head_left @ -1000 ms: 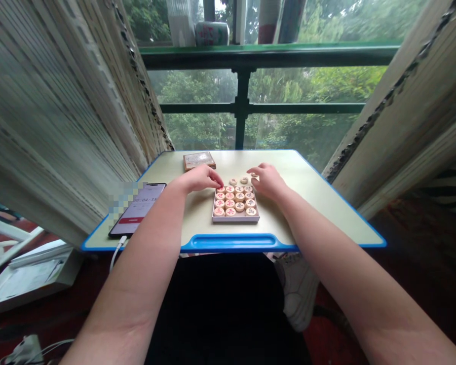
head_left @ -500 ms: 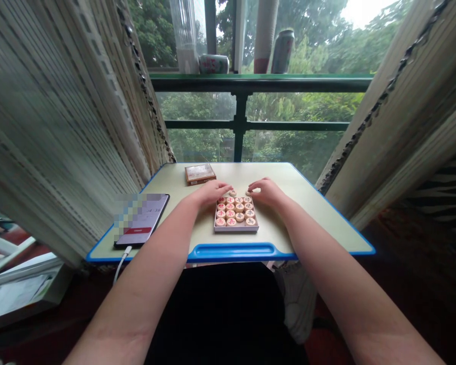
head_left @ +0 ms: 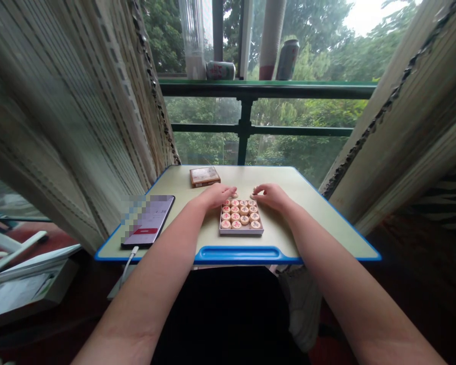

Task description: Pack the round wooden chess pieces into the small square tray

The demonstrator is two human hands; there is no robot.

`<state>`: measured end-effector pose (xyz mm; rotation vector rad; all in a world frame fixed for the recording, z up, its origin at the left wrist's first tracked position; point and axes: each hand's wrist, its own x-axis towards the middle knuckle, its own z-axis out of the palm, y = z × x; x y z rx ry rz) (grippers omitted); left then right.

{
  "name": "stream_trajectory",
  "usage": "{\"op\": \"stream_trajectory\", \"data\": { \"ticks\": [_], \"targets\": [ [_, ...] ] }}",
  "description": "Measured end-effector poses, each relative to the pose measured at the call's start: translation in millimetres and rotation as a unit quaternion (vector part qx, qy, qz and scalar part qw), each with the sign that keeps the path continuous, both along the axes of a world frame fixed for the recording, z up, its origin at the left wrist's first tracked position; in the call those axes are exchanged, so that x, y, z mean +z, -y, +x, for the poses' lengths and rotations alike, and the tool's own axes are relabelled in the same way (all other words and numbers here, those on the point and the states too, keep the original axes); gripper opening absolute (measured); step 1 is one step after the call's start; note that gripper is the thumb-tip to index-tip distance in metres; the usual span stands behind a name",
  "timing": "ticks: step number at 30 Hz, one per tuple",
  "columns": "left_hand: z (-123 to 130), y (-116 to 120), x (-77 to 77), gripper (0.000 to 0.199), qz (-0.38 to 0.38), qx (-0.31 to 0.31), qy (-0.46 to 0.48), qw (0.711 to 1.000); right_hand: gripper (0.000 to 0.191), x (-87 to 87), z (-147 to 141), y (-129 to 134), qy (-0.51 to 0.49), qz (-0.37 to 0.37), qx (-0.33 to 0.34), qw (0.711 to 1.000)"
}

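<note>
A shallow box (head_left: 241, 231) on the table holds several round wooden pieces with red and dark characters, set in rows. There is a gap in its front row, between a red piece and a dark one. Behind the box's back left corner, my left hand (head_left: 218, 194) has its fingers closed at a loose round piece (head_left: 234, 195). Over the back right corner, my right hand (head_left: 270, 195) pinches another round piece (head_left: 253, 196), partly covered by the fingers.
A flat brown box (head_left: 205, 176) lies at the table's back left. A phone (head_left: 152, 223) with a white cable is at the left edge. A blue tray groove (head_left: 239, 252) runs along the front edge. Cans (head_left: 288, 60) stand on the window ledge beyond.
The whole view has shifted slightly, so everything appears a little further right and lower. Both hands stay by the loose pieces behind the box; the left fingers have closed nearer to their piece.
</note>
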<state>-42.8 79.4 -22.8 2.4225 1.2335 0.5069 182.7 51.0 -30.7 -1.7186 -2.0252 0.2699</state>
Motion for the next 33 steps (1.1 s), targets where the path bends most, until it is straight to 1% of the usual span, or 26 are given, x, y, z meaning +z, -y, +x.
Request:
{"op": "stream_trajectory", "data": {
  "ticks": [3,7,11,13,17,22,25,28,30,33],
  "targets": [
    [-0.5,-1.8,-2.0,0.056,0.008,0.007,-0.007,1.000,0.032,-1.1,0.3,-0.7,0.002,0.004,0.010,1.000],
    [-0.5,-1.2,-3.0,0.054,0.010,0.002,0.004,1.000,0.029,1.5,0.2,1.6,0.018,-0.014,0.012,1.000],
    [0.7,0.8,-2.1,0.053,0.015,0.007,0.002,1.000,0.030,7.1,2.7,5.8,-0.009,-0.046,0.013,0.999],
    [1.7,1.2,-1.3,0.051,0.024,0.010,0.001,1.000,0.028,8.9,4.2,7.1,-0.018,-0.054,0.014,0.998],
    [3.2,1.3,0.0,0.046,0.046,0.024,0.026,0.998,0.024,8.8,5.5,6.9,-0.014,-0.061,0.001,0.998],
    [3.4,3.1,1.5,0.042,0.059,0.036,0.040,0.997,0.025,7.7,5.7,7.6,0.000,-0.053,-0.014,0.998],
    [4.3,4.9,1.3,0.039,0.046,0.046,0.052,0.997,0.023,9.5,5.8,9.5,0.005,-0.039,-0.024,0.999],
    [5.9,5.8,-0.1,0.036,0.030,0.053,0.077,0.995,0.024,11.2,6.5,10.3,-0.001,-0.009,-0.038,0.999],
    [6.8,5.9,-1.1,0.034,0.020,0.056,0.093,0.994,0.024,10.9,7.3,9.9,-0.004,0.009,-0.041,0.999],
    [7.2,5.8,-1.8,0.033,0.016,0.060,0.094,0.994,0.023,9.0,8.3,9.5,-0.003,0.016,-0.042,0.999]
  ]
}}
